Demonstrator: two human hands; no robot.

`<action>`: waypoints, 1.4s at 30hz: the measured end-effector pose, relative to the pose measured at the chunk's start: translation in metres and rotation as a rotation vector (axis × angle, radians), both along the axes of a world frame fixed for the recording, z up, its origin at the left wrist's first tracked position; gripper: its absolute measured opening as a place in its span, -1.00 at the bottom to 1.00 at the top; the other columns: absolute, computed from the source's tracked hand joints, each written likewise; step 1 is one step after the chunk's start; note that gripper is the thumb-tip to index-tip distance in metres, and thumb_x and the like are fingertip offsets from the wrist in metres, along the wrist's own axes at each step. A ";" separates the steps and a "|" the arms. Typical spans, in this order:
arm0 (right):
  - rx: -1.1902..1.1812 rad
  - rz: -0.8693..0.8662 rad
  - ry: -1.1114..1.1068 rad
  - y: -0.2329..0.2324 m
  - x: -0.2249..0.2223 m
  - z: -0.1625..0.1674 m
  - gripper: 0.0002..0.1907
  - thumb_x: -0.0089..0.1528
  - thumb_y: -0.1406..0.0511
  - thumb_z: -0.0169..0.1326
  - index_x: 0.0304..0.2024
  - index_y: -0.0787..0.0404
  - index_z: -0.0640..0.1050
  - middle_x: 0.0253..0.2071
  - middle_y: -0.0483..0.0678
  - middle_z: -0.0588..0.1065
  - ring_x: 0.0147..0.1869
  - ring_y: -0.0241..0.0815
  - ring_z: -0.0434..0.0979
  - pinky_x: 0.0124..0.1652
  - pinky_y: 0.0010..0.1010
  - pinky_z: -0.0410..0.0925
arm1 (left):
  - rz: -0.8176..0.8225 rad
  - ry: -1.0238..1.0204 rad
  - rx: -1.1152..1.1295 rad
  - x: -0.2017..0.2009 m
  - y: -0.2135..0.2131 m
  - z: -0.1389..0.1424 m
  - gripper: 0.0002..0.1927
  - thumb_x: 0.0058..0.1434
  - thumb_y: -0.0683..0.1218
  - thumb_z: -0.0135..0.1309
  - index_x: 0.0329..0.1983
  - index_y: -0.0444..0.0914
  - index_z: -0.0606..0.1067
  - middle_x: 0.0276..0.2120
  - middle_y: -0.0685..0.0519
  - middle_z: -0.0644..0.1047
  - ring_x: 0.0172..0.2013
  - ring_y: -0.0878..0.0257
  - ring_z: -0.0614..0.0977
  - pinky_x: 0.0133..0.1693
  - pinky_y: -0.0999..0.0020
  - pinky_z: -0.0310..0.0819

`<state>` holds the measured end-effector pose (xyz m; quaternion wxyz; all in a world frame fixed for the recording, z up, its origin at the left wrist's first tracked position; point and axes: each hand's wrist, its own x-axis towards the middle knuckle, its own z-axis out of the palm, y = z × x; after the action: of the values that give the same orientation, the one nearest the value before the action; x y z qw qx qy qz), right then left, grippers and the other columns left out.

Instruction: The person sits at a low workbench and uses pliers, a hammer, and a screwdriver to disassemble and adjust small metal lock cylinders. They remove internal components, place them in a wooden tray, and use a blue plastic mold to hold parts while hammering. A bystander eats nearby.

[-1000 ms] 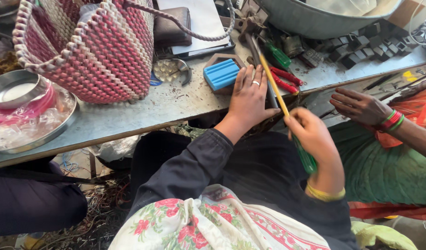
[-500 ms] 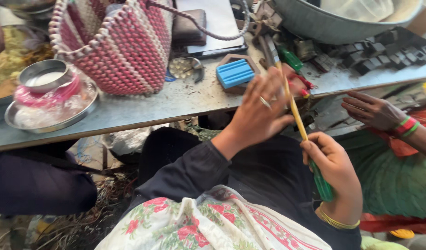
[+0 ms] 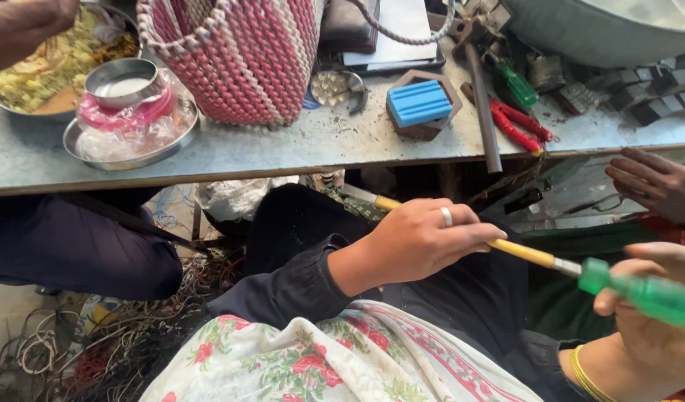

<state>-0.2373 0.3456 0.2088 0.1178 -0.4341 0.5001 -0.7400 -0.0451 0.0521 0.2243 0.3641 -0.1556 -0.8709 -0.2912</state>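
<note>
Left hand (image 3: 420, 242) closed around yellow-sleeved screwdriver shaft (image 3: 517, 251), right hand (image 3: 647, 327) gripping translucent green handle (image 3: 640, 294); likely slipping if twisted unevenly.

daylight, even | shadow under table (image 3: 283, 152) | slight motion blur

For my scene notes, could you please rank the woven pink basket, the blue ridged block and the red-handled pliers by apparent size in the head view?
1. Woven pink basket, by far the largest.
2. Blue ridged block and red-handled pliers: too alike to rank.
</note>
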 end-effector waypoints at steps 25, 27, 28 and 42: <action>-0.119 -0.208 -0.111 -0.055 0.077 0.015 -0.56 0.34 0.40 0.32 0.12 0.38 0.37 -0.08 0.24 0.55 -0.09 -0.04 0.65 -0.19 -0.33 0.57 | 0.053 -0.157 0.296 0.040 0.014 -0.028 -0.80 0.31 -0.12 0.23 -0.02 -0.23 0.60 -0.24 0.08 0.61 -0.33 0.21 0.63 -0.28 0.35 0.52; -0.080 -0.257 -0.088 -0.056 0.081 0.019 -0.37 0.25 0.36 0.34 0.24 0.25 0.27 0.06 0.18 0.55 0.05 -0.11 0.65 -0.13 -0.40 0.58 | 0.064 -0.153 0.285 0.041 0.013 -0.028 -0.80 0.31 -0.12 0.23 -0.02 -0.23 0.60 -0.24 0.08 0.60 -0.32 0.20 0.63 -0.28 0.35 0.52; -0.080 -0.260 -0.083 -0.055 0.081 0.019 -0.39 0.28 0.38 0.33 0.24 0.29 0.28 0.03 0.22 0.56 0.01 -0.08 0.65 -0.13 -0.38 0.57 | 0.080 -0.145 0.270 0.041 0.013 -0.027 -0.80 0.30 -0.11 0.24 -0.02 -0.22 0.60 -0.25 0.09 0.60 -0.33 0.20 0.63 -0.29 0.34 0.52; -0.053 -0.190 -0.141 -0.045 0.061 -0.004 -0.61 0.35 0.47 0.33 0.04 0.39 0.37 -0.16 0.09 0.48 -0.13 -0.09 0.60 -0.10 -0.32 0.53 | 0.011 -0.359 0.376 0.040 0.007 -0.033 -0.81 0.37 -0.05 0.13 -0.04 -0.20 0.62 -0.40 0.11 0.61 -0.44 0.28 0.63 -0.36 0.37 0.50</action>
<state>-0.1760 0.3005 0.2045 0.0708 -0.3344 0.5097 -0.7895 -0.0055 0.0588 0.1918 0.2277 -0.0262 -0.8530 -0.4689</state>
